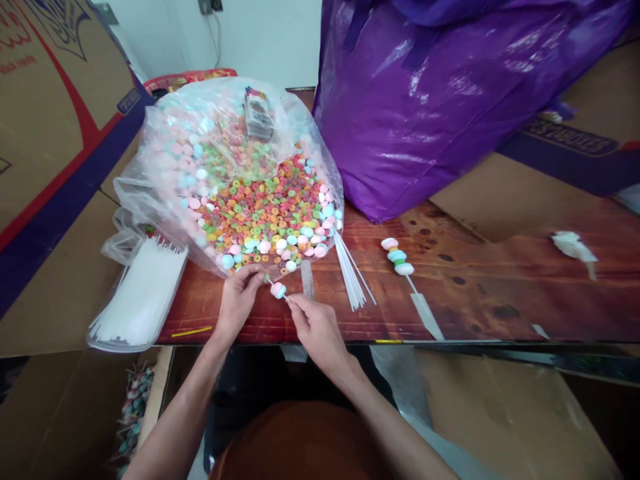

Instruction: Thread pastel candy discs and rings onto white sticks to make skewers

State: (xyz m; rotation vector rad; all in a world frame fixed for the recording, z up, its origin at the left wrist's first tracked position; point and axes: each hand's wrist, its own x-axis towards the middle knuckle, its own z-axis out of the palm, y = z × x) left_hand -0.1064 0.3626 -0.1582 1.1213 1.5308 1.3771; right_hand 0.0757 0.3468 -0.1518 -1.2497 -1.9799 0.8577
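My right hand pinches a thin white stick below a pink, white and blue candy piece threaded on it. At the stick's upper end, my left hand has thumb and forefinger closed on a small green candy ring. Just beyond both hands lies a clear plastic bag full of coloured candy rings and pastel round candies. To the right, a filled candy skewer of stacked pastel rounds and rings rests on the table. Several loose white sticks lie between it and the bag.
A bag of white sticks lies at the left. On the candy bag sits a stack of small printed cards. A big purple bag and cardboard boxes border the wooden table. Crumpled white material lies far right.
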